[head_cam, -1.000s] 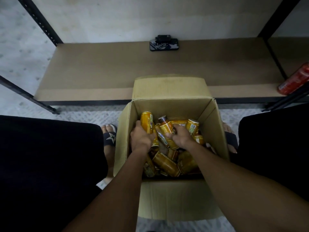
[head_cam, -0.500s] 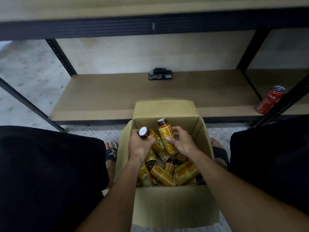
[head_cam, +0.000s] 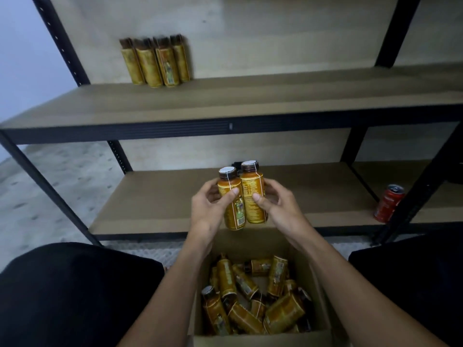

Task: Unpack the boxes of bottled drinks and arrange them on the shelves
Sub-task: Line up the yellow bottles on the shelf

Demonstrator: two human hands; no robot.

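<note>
One amber bottle point(head_cam: 234, 214) was gripped in the left hand point(head_cam: 209, 211), a second bottle point(head_cam: 251, 184) in the right hand point(head_cam: 280, 209), both touching.

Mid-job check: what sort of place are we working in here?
Likely a storeroom or shop stockroom: a black metal rack with plain board shelves, an open cardboard box of loose yellow bottles, and four matching bottles lined up on the upper shelf.

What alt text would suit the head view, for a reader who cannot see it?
A person's left hand and right hand hold two upright amber bottles together above an open cardboard box of loose bottles. Four more bottles stand on the upper shelf; a red can stands on the lower shelf.
</note>
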